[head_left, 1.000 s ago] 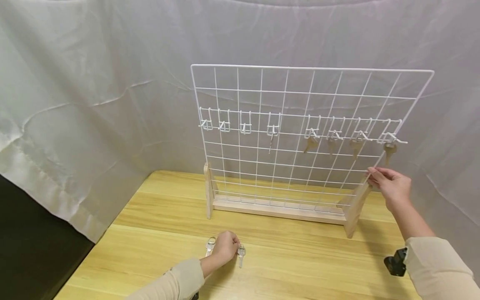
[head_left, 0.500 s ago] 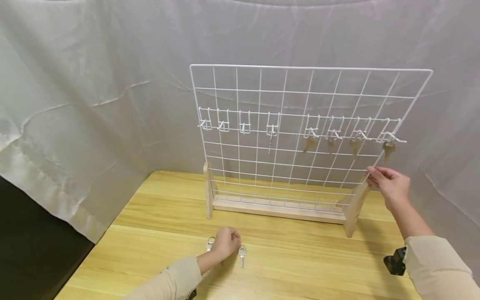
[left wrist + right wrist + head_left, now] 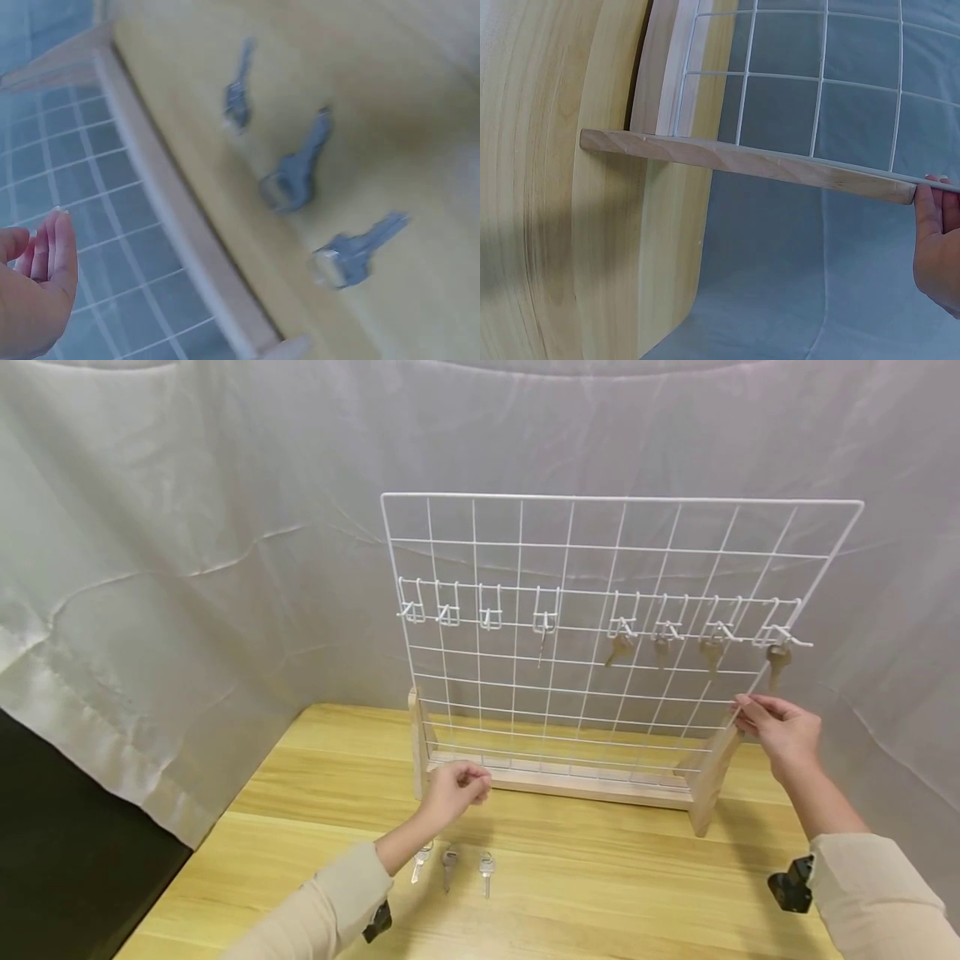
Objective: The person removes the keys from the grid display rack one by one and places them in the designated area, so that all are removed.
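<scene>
My left hand (image 3: 459,789) is raised over the table in front of the rack's wooden base, thumb and fingers loosely bent with nothing visible between them. Below it lie three keys on rings: a left key (image 3: 422,862), a darker middle key (image 3: 449,864) and a right key (image 3: 487,870). The left wrist view shows these keys blurred, well apart from the fingers. My right hand (image 3: 786,731) pinches the right side wire of a white wire grid rack (image 3: 622,497), right at the top of its wooden end support (image 3: 780,165).
A row of white hooks (image 3: 491,617) crosses the grid. Several keys hang from the right-hand hooks, among them an end key (image 3: 778,658); a thin key (image 3: 542,650) hangs edge-on near the middle. Grey fabric (image 3: 225,568) surrounds the wooden table (image 3: 600,893).
My left hand has lifted away from the keys, up and forward toward the rack's base, uncovering the middle key. My right hand stays on the rack's side.
</scene>
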`<state>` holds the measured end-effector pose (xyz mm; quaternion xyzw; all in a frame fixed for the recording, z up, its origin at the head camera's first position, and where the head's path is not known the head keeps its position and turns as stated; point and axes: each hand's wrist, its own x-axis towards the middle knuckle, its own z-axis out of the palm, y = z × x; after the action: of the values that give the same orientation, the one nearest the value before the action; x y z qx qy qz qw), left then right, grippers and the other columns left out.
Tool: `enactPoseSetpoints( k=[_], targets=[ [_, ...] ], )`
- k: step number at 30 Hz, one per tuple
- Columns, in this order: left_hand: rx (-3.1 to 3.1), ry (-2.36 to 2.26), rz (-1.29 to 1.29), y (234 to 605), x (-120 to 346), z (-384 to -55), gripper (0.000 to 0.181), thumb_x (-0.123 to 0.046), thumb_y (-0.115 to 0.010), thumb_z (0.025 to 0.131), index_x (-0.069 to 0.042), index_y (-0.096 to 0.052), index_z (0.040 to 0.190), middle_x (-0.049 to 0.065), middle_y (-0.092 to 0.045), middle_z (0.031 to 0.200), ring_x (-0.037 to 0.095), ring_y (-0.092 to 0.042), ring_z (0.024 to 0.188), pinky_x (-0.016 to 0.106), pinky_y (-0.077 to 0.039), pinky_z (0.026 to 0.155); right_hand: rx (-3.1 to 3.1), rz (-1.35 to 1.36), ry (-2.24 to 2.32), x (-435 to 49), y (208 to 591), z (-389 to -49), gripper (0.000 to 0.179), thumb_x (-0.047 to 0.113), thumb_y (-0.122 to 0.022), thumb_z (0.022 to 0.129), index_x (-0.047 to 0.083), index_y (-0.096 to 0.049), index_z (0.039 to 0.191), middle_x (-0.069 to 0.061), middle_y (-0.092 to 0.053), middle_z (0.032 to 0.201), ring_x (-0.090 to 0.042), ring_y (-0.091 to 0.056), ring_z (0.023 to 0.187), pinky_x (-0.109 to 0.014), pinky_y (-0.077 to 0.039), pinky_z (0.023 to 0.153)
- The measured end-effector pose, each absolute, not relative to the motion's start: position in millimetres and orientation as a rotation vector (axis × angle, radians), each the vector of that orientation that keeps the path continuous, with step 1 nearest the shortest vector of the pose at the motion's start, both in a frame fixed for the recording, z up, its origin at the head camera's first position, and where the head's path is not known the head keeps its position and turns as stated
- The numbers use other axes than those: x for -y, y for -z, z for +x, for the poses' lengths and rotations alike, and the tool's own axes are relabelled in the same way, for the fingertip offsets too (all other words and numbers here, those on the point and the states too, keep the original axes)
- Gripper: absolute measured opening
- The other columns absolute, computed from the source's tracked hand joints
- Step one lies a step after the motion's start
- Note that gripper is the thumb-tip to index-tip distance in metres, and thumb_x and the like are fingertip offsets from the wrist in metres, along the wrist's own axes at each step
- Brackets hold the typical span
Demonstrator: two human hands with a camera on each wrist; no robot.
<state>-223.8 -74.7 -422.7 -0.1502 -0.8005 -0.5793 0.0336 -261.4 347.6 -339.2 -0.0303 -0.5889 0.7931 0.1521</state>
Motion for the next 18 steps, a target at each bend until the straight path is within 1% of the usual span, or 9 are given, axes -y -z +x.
enactPoseSetpoints(
  k=[2,4,7,10,12,18],
  targets=[
    [2.415,1.815,-0.429,413.0,74.2,-227.1,0.011,0.0,-0.062,0.085,0.01,-0.065,0.09,0.024,-0.067,0.08,0.03,-0.067,0.068,0.023,-0.058,0.061,1.686,-0.089,-2.277,-347.0,339.4,-261.8,0.02,0.0,-0.063,0.083,0.014,-0.072,0.07,0.004,-0.07,0.063,-0.005,-0.068,0.06,-0.015,-0.055,0.059],
    [2.37,1.844,-0.388,403.1,73.1,-230.6,0.013,-0.001,-0.063,0.084,0.01,-0.065,0.091,0.024,-0.067,0.08,0.029,-0.067,0.068,0.025,-0.059,0.062,1.691,-0.088,-2.277,-346.7,339.4,-262.1,0.021,0.0,-0.064,0.083,0.014,-0.072,0.07,0.004,-0.07,0.064,-0.005,-0.068,0.06,-0.015,-0.055,0.059],
    [2.286,1.891,-0.359,387.2,69.9,-236.2,0.013,0.0,-0.063,0.084,0.011,-0.064,0.092,0.026,-0.067,0.08,0.022,-0.066,0.066,0.025,-0.059,0.063,1.71,-0.08,-2.276,-347.1,339.0,-262.4,0.021,0.001,-0.063,0.084,0.014,-0.072,0.071,0.004,-0.071,0.064,-0.005,-0.068,0.06,-0.014,-0.055,0.06],
    [2.21,1.904,-0.364,371.2,65.2,-241.7,0.014,0.001,-0.063,0.084,0.011,-0.064,0.094,0.027,-0.066,0.082,0.013,-0.064,0.065,0.023,-0.058,0.064,1.718,-0.071,-2.277,-347.3,338.7,-262.2,0.02,0.001,-0.063,0.084,0.014,-0.072,0.071,0.004,-0.071,0.065,-0.004,-0.068,0.061,-0.014,-0.055,0.06],
    [2.178,1.896,-0.378,359.7,61.7,-244.9,0.014,0.0,-0.062,0.085,0.01,-0.064,0.094,0.027,-0.066,0.083,0.01,-0.063,0.065,0.022,-0.058,0.064,1.715,-0.067,-2.279,-347.5,338.6,-261.8,0.02,0.001,-0.063,0.084,0.014,-0.072,0.071,0.004,-0.071,0.065,-0.004,-0.068,0.061,-0.014,-0.055,0.06],
    [2.11,1.888,-0.414,321.2,50.0,-256.4,0.013,-0.001,-0.063,0.085,0.008,-0.065,0.094,0.025,-0.068,0.085,0.011,-0.064,0.066,0.027,-0.059,0.067,1.743,-0.088,-2.252,-348.5,338.0,-261.3,0.02,0.003,-0.064,0.084,0.016,-0.071,0.07,0.006,-0.07,0.063,-0.005,-0.068,0.059,-0.014,-0.055,0.058]
  ],
)
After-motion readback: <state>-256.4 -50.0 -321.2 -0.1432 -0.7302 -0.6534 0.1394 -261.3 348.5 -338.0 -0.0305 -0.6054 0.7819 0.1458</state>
